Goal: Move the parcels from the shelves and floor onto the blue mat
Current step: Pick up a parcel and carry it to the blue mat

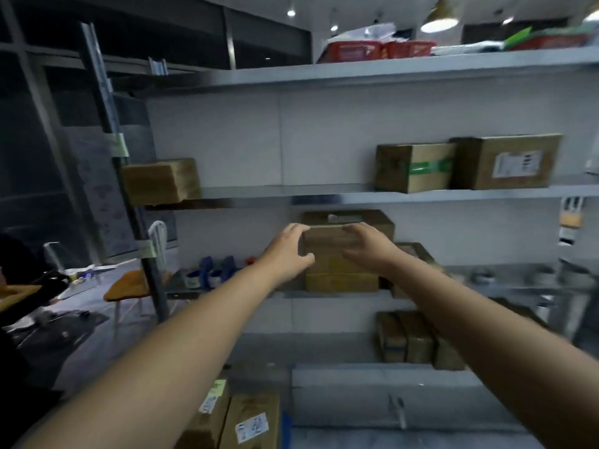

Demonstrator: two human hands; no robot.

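Note:
A small brown cardboard parcel (327,241) sits on top of a stack (340,281) on the middle shelf (486,288). My left hand (288,251) grips its left end, fingers over the top edge and thumb on the front. On the right end, my right hand (369,247) holds it the same way. A larger parcel (348,217) stands right behind. More parcels are on the upper shelf: one at the left (160,181), one with green tape (415,166) and one with a white label (509,160). The view is blurred.
Several parcels (418,341) stand on the lower shelf, and two labelled ones (249,419) lie at floor level below my left arm. Blue items (217,268) lie on the middle shelf's left part. A chair (129,286) and a shelf post (142,222) stand to the left.

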